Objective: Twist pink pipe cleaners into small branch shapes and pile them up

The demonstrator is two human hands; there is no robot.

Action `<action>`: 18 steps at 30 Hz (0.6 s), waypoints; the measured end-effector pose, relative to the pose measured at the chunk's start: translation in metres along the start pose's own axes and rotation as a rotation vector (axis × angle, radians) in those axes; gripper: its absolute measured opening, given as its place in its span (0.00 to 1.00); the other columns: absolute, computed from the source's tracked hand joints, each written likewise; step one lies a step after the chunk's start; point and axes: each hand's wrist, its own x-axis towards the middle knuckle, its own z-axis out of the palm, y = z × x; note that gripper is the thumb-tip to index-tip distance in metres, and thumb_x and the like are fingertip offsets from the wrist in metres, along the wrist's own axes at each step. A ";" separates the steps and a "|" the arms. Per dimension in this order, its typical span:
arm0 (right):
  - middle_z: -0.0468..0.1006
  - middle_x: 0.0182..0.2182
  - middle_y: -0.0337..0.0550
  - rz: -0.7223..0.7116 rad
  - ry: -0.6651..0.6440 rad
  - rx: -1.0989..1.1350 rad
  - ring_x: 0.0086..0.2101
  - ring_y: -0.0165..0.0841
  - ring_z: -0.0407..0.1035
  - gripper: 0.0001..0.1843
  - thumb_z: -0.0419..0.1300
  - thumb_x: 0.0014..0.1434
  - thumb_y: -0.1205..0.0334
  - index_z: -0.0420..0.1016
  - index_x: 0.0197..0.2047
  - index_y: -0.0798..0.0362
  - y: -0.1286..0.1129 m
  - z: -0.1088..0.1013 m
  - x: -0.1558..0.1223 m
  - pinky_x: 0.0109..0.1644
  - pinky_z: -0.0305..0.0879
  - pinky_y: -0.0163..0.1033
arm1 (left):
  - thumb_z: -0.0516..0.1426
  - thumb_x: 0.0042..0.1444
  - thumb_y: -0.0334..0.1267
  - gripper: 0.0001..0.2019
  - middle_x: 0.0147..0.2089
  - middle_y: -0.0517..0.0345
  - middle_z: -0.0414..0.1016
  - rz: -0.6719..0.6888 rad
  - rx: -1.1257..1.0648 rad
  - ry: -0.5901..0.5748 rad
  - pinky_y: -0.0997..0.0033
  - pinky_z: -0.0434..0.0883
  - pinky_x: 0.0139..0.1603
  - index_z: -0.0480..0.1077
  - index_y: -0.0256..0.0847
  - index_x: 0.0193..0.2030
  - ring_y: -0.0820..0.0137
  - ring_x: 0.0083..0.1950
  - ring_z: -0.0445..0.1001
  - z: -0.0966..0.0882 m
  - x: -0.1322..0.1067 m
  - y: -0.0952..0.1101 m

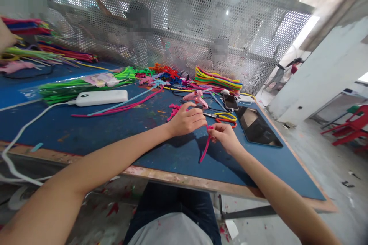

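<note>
Pipe cleaner (205,148) sits clamped in the right hand (224,136); left hand (188,121) curls close, its grip I can't tell.

1. The left hand (188,120) and right hand (225,136) meet at a pink stem (205,149) over the desk (161,157).
2. Scissors (220,116) and a glue gun (196,97) lie beyond them.
3. Tablet (258,127) at right, power bank (102,98) at left.
</note>
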 end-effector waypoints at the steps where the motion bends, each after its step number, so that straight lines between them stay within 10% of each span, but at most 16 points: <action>1: 0.68 0.15 0.33 -0.019 0.002 -0.019 0.15 0.24 0.60 0.09 0.63 0.45 0.59 0.70 0.23 0.54 0.000 0.000 -0.001 0.20 0.57 0.31 | 0.54 0.55 0.38 0.06 0.39 0.58 0.77 -0.006 0.008 0.003 0.56 0.51 0.59 0.74 0.48 0.35 0.67 0.47 0.70 0.002 0.000 0.002; 6: 0.68 0.14 0.34 -0.155 0.074 -0.198 0.16 0.25 0.60 0.09 0.61 0.48 0.56 0.72 0.25 0.54 -0.002 0.004 -0.006 0.20 0.56 0.32 | 0.56 0.52 0.40 0.07 0.33 0.55 0.74 -0.185 -0.071 0.122 0.60 0.60 0.51 0.73 0.41 0.30 0.66 0.41 0.69 0.018 -0.002 0.019; 11: 0.68 0.14 0.35 -0.247 0.201 -0.288 0.17 0.27 0.61 0.09 0.61 0.50 0.56 0.73 0.26 0.53 -0.008 0.006 -0.012 0.20 0.55 0.33 | 0.55 0.54 0.42 0.12 0.30 0.56 0.74 -0.506 -0.614 0.171 0.74 0.66 0.33 0.74 0.36 0.33 0.71 0.31 0.71 0.032 -0.001 0.031; 18: 0.69 0.15 0.36 -0.278 0.293 -0.298 0.18 0.28 0.62 0.10 0.61 0.50 0.55 0.73 0.26 0.53 -0.011 0.001 -0.009 0.22 0.58 0.34 | 0.59 0.51 0.41 0.12 0.36 0.54 0.75 -0.549 -0.903 0.194 0.74 0.68 0.38 0.76 0.37 0.39 0.71 0.36 0.72 0.033 0.001 0.031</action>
